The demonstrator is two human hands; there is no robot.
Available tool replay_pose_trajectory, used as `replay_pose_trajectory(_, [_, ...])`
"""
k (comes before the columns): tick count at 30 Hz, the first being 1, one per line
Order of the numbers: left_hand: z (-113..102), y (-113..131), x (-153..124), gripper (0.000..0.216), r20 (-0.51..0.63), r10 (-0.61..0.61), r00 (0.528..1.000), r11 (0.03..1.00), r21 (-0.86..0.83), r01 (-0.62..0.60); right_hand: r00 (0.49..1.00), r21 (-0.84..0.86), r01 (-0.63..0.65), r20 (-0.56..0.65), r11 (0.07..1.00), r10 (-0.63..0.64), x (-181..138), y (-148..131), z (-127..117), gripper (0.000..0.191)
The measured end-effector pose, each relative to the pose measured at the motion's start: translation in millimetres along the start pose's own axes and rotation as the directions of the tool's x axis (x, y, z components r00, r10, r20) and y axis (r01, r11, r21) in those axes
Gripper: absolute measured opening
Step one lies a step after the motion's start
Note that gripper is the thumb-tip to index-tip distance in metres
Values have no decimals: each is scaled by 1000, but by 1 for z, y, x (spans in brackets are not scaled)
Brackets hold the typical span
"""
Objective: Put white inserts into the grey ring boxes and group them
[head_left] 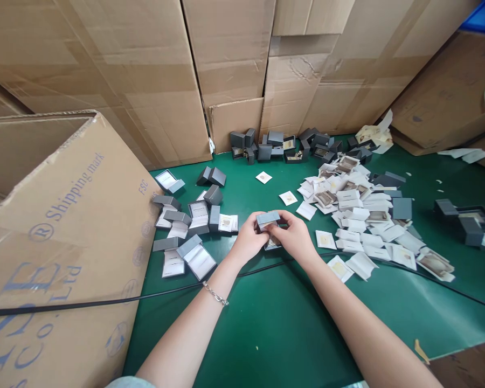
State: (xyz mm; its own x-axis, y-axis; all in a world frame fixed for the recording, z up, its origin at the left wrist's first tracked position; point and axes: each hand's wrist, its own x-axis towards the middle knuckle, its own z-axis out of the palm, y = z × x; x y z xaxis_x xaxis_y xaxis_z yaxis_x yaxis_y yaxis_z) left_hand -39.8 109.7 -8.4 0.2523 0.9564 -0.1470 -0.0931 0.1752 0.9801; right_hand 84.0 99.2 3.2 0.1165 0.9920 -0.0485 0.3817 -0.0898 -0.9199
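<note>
Both hands meet at the middle of the green surface around a small grey box (pixel 268 220). My left hand (pixel 248 237), with a bracelet on its wrist, grips the box's left side. My right hand (pixel 293 234) holds its right side, fingers curled over the lid. The box's lid looks partly raised, with a pale insert below it. To the left lies a cluster of open grey boxes (pixel 188 231). To the right spreads a heap of white cards and inserts (pixel 364 215).
A large cardboard carton (pixel 64 242) lies tilted at the left. Stacked cartons (pixel 234 70) wall off the back. More grey boxes (pixel 278 145) line the back, and a few (pixel 466 221) sit far right. A black cable (pixel 105 302) crosses the green surface (pixel 275 323).
</note>
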Motion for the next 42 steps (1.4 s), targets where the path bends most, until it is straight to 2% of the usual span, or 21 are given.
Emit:
replay_pose_trajectory(5, [0,2,-2,38,40,-32,999,999,27,31,999,-25,-7,-39,1000,6,1,-1,-1,20])
replay_pose_trajectory(8, [0,2,-3,38,62,-31,998,998,60,27,998,-79,32,-55,996,-36,0,1,-1,18])
replay_pose_trajectory(11, [-1,2,-3,36,65,-15,998,997,70,10,985,-161,155,-47,975,-164,-1,5,-2,19])
replay_pose_trajectory(14, [0,3,-4,38,45,-11,999,997,73,8,945,-238,318,3,918,-327,0,9,-5,28])
replay_pose_trajectory(18, [1,3,-4,37,44,-14,999,997,82,11,926,-275,372,45,886,-375,3,11,-9,30])
replay_pose_trajectory(22, [1,-2,-2,35,70,-16,997,999,40,13,939,-301,332,16,894,-344,3,9,-9,24])
replay_pose_trajectory(25, [0,-3,-2,39,82,-34,996,999,-33,36,960,-233,254,-60,939,-275,1,7,-6,16])
replay_pose_trajectory(29, [-3,2,-3,35,38,-102,994,955,-276,109,979,-35,83,-186,996,-88,5,7,-4,25])
replay_pose_trajectory(31, [-4,3,-3,36,29,-117,993,902,-415,118,977,113,24,-214,993,0,10,10,-5,29])
replay_pose_trajectory(33, [-4,3,-3,41,44,-102,994,872,-477,111,972,274,-10,-222,962,74,14,12,-6,39])
replay_pose_trajectory(35, [-2,1,-2,51,40,-95,995,897,-429,103,968,399,-48,-208,916,142,16,14,-7,54])
replay_pose_trajectory(38, [2,-7,-1,66,11,-71,997,970,-234,72,969,475,-77,-172,877,178,15,14,-5,67])
replay_pose_trajectory(42, [6,-13,0,72,21,15,1000,997,-80,-14,982,475,-14,-157,880,100,11,12,2,60])
